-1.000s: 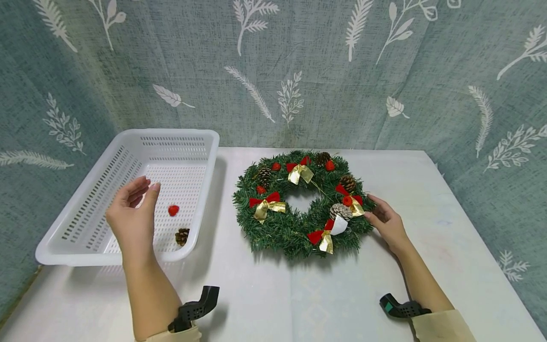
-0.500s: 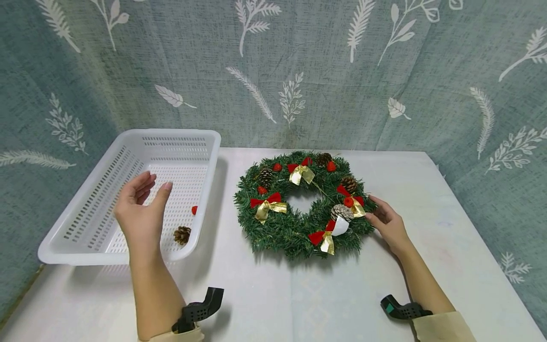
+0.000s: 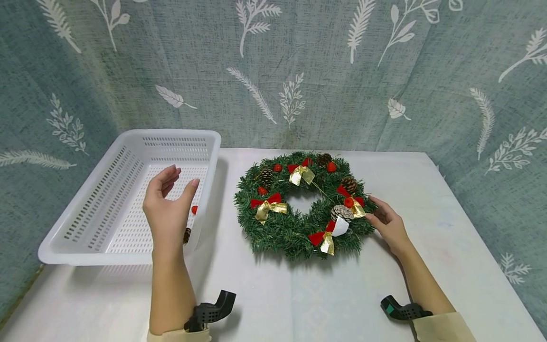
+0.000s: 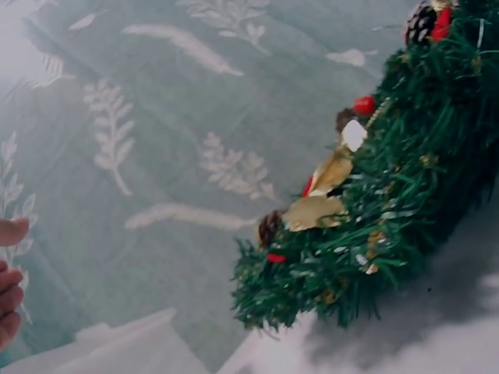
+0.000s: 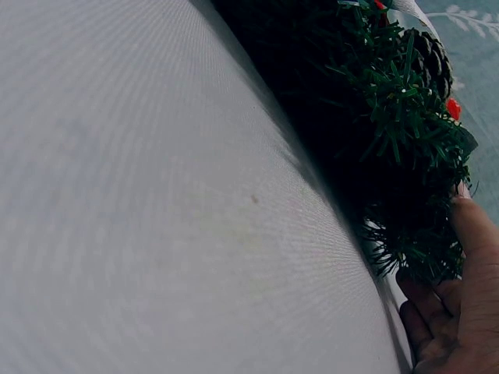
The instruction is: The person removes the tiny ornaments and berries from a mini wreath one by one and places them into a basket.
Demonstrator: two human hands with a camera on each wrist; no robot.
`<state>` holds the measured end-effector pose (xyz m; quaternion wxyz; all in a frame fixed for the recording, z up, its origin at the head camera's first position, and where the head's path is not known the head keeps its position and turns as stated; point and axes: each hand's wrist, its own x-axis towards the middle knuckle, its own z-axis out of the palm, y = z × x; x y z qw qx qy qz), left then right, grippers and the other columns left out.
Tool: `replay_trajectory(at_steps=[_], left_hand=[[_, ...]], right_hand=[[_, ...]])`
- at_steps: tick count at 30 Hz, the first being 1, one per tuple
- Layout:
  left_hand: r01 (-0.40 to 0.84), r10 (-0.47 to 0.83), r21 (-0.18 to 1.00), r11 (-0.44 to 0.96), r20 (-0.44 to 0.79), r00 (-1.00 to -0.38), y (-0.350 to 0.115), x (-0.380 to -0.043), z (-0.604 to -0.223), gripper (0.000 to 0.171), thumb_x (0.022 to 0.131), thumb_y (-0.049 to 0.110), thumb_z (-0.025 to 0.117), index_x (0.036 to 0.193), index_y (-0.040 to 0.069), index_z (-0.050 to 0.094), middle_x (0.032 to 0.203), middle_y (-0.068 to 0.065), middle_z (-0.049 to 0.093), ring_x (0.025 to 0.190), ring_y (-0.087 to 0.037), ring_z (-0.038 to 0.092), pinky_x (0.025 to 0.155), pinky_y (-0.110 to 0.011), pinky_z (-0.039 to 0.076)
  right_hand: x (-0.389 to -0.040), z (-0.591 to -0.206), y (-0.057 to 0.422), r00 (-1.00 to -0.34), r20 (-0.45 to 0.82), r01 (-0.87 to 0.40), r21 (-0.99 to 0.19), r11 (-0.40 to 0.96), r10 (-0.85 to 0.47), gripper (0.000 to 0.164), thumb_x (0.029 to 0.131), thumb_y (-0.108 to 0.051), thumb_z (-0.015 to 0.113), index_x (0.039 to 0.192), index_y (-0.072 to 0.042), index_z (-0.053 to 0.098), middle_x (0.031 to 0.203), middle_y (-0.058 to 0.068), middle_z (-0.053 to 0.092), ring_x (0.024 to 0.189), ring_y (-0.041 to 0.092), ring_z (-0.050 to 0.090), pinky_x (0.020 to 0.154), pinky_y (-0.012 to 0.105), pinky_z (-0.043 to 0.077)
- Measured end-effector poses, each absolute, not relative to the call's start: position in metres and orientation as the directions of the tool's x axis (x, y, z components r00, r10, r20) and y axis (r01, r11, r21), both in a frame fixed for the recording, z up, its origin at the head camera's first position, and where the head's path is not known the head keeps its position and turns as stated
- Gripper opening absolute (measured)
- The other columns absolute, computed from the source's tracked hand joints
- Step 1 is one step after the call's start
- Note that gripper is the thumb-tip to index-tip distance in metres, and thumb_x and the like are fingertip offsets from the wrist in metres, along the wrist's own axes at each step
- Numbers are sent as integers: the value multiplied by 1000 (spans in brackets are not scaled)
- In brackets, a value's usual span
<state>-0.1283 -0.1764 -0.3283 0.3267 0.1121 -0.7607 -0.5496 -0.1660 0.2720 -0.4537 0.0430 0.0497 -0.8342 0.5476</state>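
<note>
A green Christmas wreath [image 3: 278, 235] lies on the table, dressed with red and gold bows, pine cones and small red ornaments. My right hand [image 3: 391, 227] grips its right edge; in the right wrist view the thumb [image 5: 474, 227] and fingers lie on either side of the greenery. Over the right part of a white plastic basket [image 3: 87, 259] is my left hand [image 3: 167, 211], thumb and fingers spread apart with nothing seen between them. Inside the basket, a pine cone [image 3: 187, 235] is partly hidden by that hand, and a small red ornament [image 3: 194, 209] sits near the right wall.
The white table [image 3: 256, 299] carries the basket on the left and the wreath at its middle. A green cloth [image 3: 273, 76] with white leaf prints hangs behind and along the sides.
My left hand has moved rightward across the basket, toward the wreath. The small red ornament has shifted right to the basket's wall. My right hand stays at the wreath's edge.
</note>
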Motion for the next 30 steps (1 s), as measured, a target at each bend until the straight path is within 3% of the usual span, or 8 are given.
replay_trajectory(at_steps=[5,14,23,30], left_hand=[[190,-453,899,394,370,-811,-166,-129,-328,50,81,12,75,125,0,55,120,-7,60,115,-17,53,101,-27,38],[252,-395,891,379,402,-826,-149,-134,-331,48,79,8,76,122,-3,57,118,-13,62,113,-21,56,101,-31,40],[255,-282,887,385,376,-883,-128,-137,-339,48,82,14,75,124,1,56,120,-10,60,116,-24,52,103,-35,38],[236,-269,903,358,342,-901,-120,-144,-353,48,83,17,74,124,2,56,119,-10,60,116,-24,52,102,-34,38]], right_hand=[[-167,-454,272,-990,134,-136,-906,402,-34,54,93,-10,60,142,-2,40,93,-10,53,89,-1,51,75,9,44],[-166,-454,272,-991,127,-132,-910,393,-38,54,93,-10,60,142,-2,39,95,-16,54,91,-3,51,76,9,44],[-165,-455,273,-991,131,-135,-912,387,-37,53,93,-9,59,142,-2,39,92,-12,53,88,-1,52,73,11,45],[-167,-456,273,-991,130,-135,-909,395,-38,54,93,-9,59,142,-2,39,92,-12,54,88,-1,52,73,10,45]])
